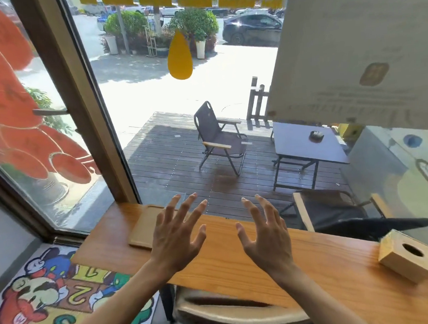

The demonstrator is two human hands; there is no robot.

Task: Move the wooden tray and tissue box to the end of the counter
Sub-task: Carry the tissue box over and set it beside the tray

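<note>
A flat wooden tray [144, 227] lies at the left end of the wooden counter [239, 260], close to the window. A light wooden tissue box [407, 257] with an oval hole on top sits far to the right on the counter. My left hand [178, 235] hovers above the counter with fingers spread, partly covering the tray's right edge. My right hand [266, 233] is raised beside it, fingers also spread and apart. Neither hand holds anything.
A large window stands right behind the counter, with a deck, folding chair and table outside. A round stool [232, 308] sits under the counter's near edge. A cartoon floor mat [48, 297] lies to the left, past the counter's end.
</note>
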